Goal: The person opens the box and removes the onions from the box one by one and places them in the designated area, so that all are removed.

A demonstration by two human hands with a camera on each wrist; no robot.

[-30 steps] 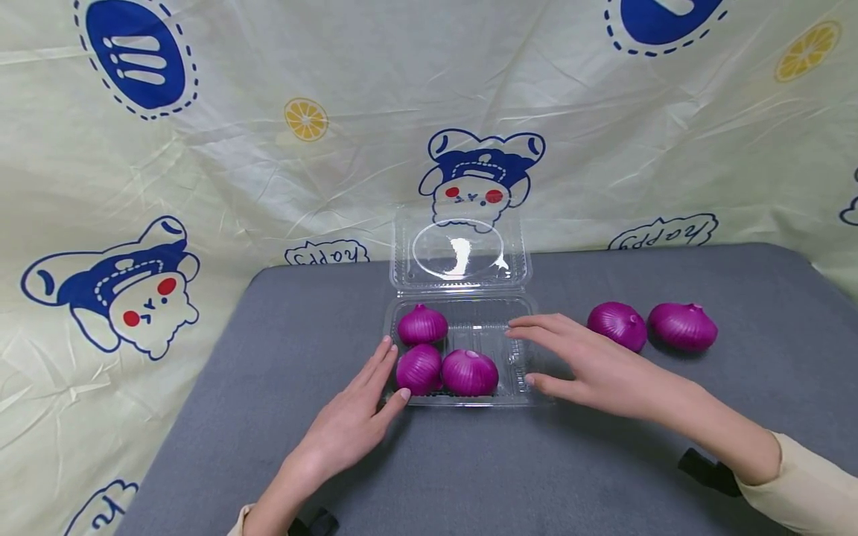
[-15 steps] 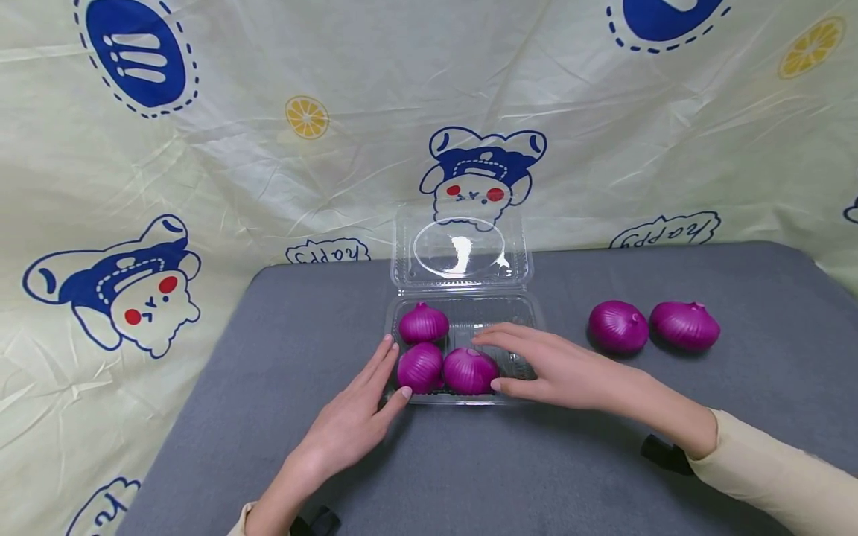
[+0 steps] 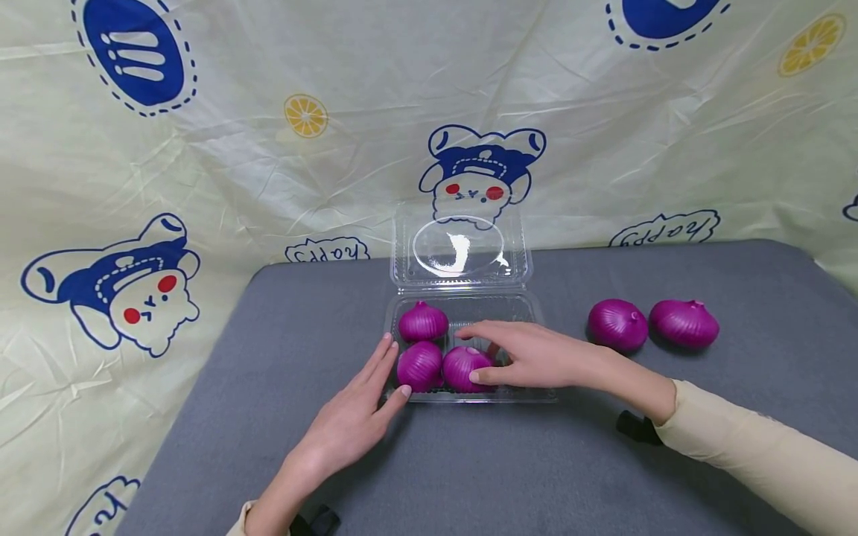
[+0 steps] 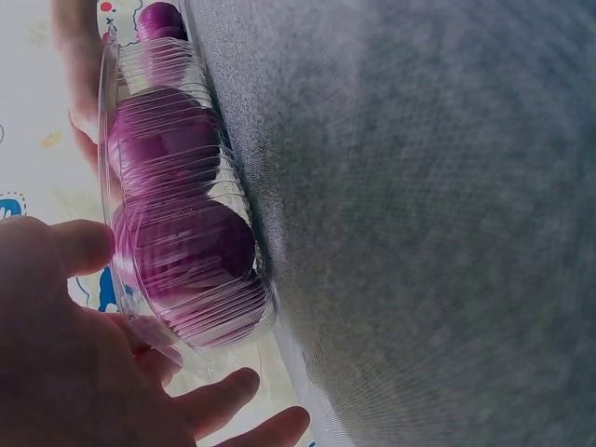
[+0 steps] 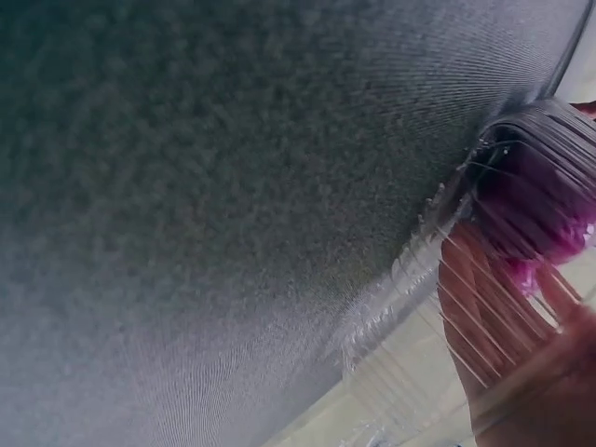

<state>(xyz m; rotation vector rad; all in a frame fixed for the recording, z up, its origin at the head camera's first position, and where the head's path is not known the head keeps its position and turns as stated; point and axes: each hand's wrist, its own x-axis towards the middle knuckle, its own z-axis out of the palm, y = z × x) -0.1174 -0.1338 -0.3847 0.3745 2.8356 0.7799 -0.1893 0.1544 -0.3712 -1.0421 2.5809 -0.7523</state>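
Observation:
Three purple onions sit in a clear plastic clamshell box with its lid (image 3: 462,253) raised: a back-left onion (image 3: 423,321), a front-left onion (image 3: 419,366) and a front-right onion (image 3: 462,368). My right hand (image 3: 536,353) reaches into the box (image 3: 529,397), its thumb on the near side of the front-right onion and its fingers curved round the far side. The right wrist view catches that hand (image 5: 512,335) and an onion (image 5: 531,205) through the plastic wall. With fingers extended, my left hand (image 3: 355,413) rests against the box's left edge; the left wrist view has its thumb at the rim.
Two more onions lie on the grey table (image 3: 429,476) to the right of the box: a nearer one (image 3: 617,325) and a farther-right one (image 3: 684,324). A printed sheet (image 3: 362,59) hangs behind the table and down its left side.
My right hand has moved left from the box's right edge, over the inside, and onto the front-right onion. The left hand stays at the left edge.

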